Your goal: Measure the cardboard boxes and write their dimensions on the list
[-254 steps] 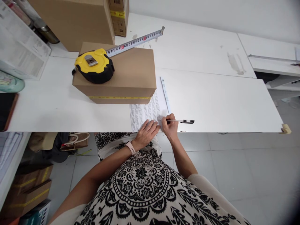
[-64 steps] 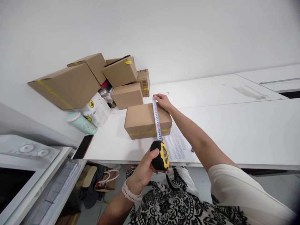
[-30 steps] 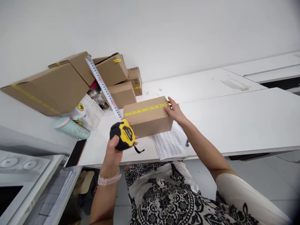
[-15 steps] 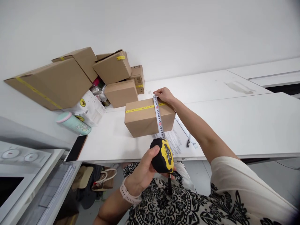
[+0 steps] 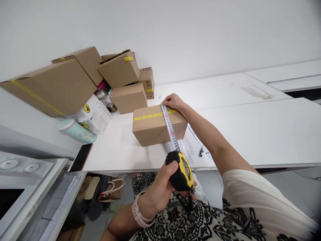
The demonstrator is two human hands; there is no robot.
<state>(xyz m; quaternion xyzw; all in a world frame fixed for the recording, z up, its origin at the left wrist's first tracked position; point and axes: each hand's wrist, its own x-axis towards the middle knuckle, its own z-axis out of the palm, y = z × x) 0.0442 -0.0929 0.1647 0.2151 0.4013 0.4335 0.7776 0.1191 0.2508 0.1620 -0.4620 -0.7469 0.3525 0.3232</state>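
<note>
My left hand [image 5: 162, 185] is closed around the black and yellow case of a tape measure [image 5: 180, 171], just off the table's front edge. Its pulled-out blade runs slantwise across the top of a brown cardboard box [image 5: 150, 132] sealed with yellow tape. At the box's far edge, my right hand [image 5: 174, 101] pinches the end of the blade between thumb and fingers. Partly under the box lies a printed sheet [image 5: 187, 150], with a dark pen or clip [image 5: 201, 152] to its right.
Several cardboard boxes [image 5: 129, 98] are piled at the back left. By them lie a white carton with avocado pictures [image 5: 96, 113], a mint bottle [image 5: 77, 131] and a dark phone-like slab [image 5: 81, 157]. A white appliance [image 5: 22, 167] stands at the left. The white table [image 5: 245, 134] stretches right.
My left hand and the tape case have shifted right and slightly down, so the blade lies more slanted. The blade's end, in my right hand, has moved slightly left.
</note>
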